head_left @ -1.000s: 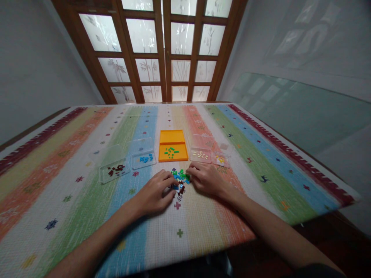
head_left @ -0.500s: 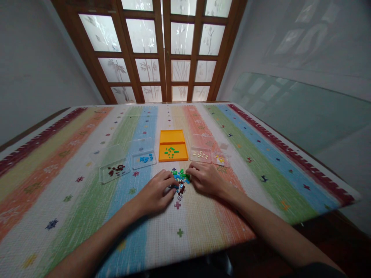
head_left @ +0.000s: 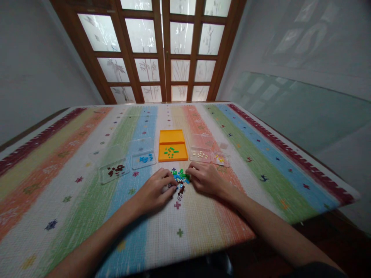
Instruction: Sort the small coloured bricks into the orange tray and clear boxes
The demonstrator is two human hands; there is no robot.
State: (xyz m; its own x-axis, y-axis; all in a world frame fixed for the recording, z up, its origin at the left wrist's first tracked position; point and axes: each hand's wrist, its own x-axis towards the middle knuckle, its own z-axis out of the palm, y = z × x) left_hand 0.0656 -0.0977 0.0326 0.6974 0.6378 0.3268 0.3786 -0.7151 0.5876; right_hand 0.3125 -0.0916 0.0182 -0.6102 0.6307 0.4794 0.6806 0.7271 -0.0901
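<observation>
A small pile of mixed toy bricks point(head_left: 181, 178), green, blue, white and dark brown, lies on the striped tablecloth between my hands. My left hand point(head_left: 158, 190) is at the pile's left side, its fingers curled together with the tips by the dark pieces; what they hold, if anything, is too small to make out. On the other side, my right hand point(head_left: 205, 178) rests with bent, closed fingers against the green bricks point(head_left: 185, 175). Its fingertips are partly hidden, so their contents cannot be told.
Beyond the pile stands an open orange case point(head_left: 173, 159) with green pieces. Left of it are clear boxes of blue pieces point(head_left: 146, 158) and dark brown pieces point(head_left: 116, 170). Clear boxes with cream pieces point(head_left: 200, 155) and yellow pieces point(head_left: 220, 159) stand to the right.
My left fingers have shifted slightly, and the blue piece seen at their tips before no longer shows there. My right hand stays almost still.
</observation>
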